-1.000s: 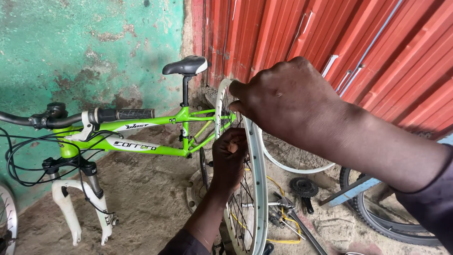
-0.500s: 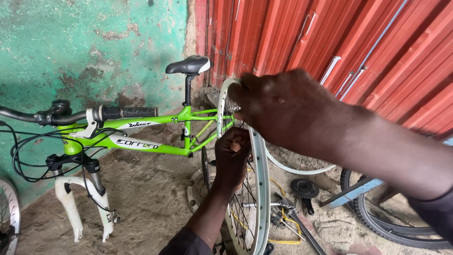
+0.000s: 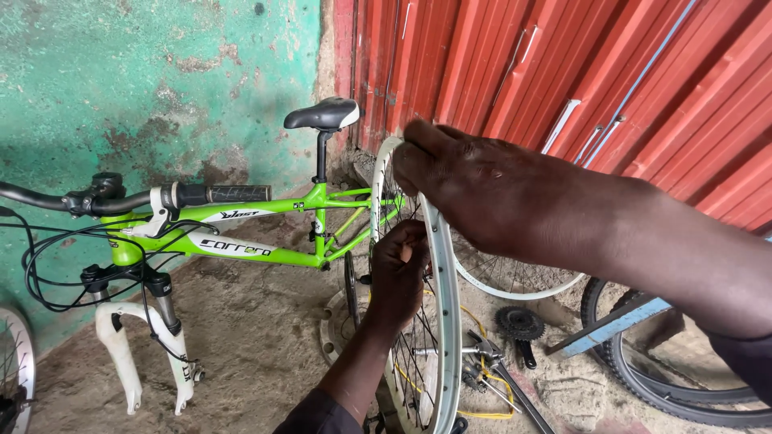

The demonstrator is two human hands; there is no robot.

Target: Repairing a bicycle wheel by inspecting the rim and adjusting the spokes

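A bare bicycle wheel, with a silver rim and thin spokes but no tyre, is held upright on its edge in the middle of the dirt floor, its lower part cut off by the bottom of the view. The top of the rim is gripped by the right hand, which comes in from the right; its fingers are curled and pressed together over the rim's upper edge. The left hand is raised from below on the left side of the wheel, and its fingers are bunched together against the spokes just inside the rim; whether something small is pinched between them cannot be told. Behind the wheel, a bright green bicycle frame is propped against a worn green wall, with a black saddle, black handlebars and a white front fork without a wheel. A red corrugated metal wall fills the upper right. On the floor to the right of the held wheel, a second silver rim is leaned near the red wall, a black cog lies just beside it, and a black tyre is seen near the right edge with a blue bar across it. A yellow cable lies beneath the wheel.
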